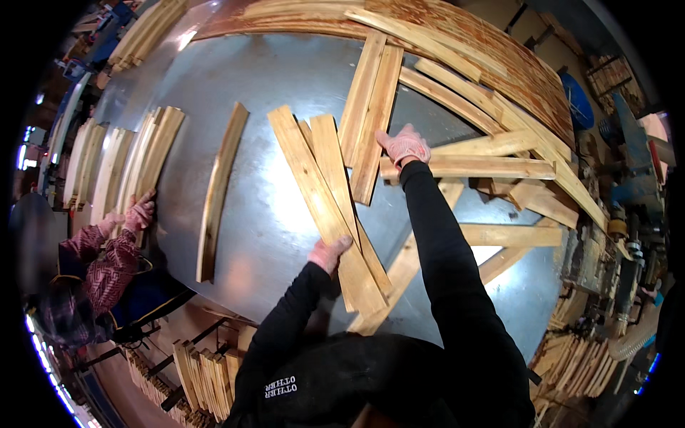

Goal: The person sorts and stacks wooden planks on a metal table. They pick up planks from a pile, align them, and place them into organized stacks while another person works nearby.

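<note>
My left hand (pixel 330 255), in a pinkish glove, grips the edge of a long wooden board (pixel 314 182), thumb on its top face. That board slants across a second board (pixel 332 153) and others partly hidden beneath it. My right hand (pixel 405 145), also gloved, reaches forward with fingers apart. Its fingertips are at the right edge of a long board (pixel 380 121), which lies beside a similar board (pixel 363 93). Just under my right wrist is the left end of a horizontal board (pixel 478 167). Whether the right fingers press on the wood is hard to see.
A metal-topped table (pixel 271 78) bears a lone board (pixel 221 192) left of centre and crossed boards (pixel 510 235) at right. At the left, a co-worker's gloved hands (pixel 135 214) touch a row of boards (pixel 153 153). Rust-brown sheet (pixel 457 32) lines the far edge; machinery (pixel 628 214) stands right.
</note>
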`<act>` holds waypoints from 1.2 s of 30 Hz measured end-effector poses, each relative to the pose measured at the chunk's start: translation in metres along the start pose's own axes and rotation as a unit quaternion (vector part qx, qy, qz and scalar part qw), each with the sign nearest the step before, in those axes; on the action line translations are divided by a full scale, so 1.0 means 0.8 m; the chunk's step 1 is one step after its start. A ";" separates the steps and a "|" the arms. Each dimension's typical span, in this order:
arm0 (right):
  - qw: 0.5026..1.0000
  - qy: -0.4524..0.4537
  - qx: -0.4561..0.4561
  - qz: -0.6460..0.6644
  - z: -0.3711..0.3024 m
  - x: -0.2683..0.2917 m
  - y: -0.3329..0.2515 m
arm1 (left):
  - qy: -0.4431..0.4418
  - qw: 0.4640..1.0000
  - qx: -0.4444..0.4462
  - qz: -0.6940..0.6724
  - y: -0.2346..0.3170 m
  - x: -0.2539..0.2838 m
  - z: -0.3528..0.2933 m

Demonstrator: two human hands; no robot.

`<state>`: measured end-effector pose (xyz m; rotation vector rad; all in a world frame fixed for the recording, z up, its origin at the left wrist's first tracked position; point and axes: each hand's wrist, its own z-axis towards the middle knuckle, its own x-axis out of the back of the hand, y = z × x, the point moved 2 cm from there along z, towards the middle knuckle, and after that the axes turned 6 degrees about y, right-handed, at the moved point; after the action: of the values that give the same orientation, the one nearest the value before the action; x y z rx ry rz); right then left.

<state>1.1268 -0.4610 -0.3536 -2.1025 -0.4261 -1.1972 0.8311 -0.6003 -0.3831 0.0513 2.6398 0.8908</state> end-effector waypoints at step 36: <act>0.983 -0.095 0.131 0.085 -0.390 -0.115 -0.053 | -0.043 0.997 -0.063 -0.021 0.030 0.158 -0.022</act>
<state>0.8576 -0.6422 -0.3048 -1.9860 -0.4529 -0.7988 0.7051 -0.5734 -0.3960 0.0029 2.4910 1.0165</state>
